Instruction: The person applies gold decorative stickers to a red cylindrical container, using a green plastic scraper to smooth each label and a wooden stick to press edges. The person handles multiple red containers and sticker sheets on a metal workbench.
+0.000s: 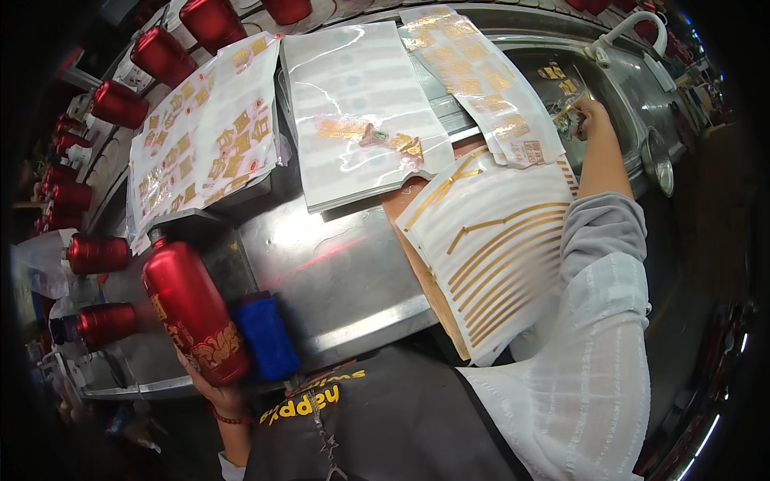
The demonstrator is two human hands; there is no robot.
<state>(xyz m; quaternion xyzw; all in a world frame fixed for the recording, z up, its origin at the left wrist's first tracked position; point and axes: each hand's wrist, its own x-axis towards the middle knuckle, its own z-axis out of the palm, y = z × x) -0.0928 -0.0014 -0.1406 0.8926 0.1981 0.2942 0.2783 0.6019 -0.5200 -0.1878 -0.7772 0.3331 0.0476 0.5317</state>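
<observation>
This looks like a workshop or factory line: matching glossy red cylindrical bottles [164, 58] stand in a long row around a shiny steel worktable [345, 268]. White sheets with repeated gold motifs [200, 120] cover much of it, and a steel basin [619, 74] with a curved white tap [634, 18] adjoins.

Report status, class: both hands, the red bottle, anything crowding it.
Left hand: holding red bottle near its base. Right hand: at metal sink, grip unclear. Blue cloth close beside bottle.
</observation>
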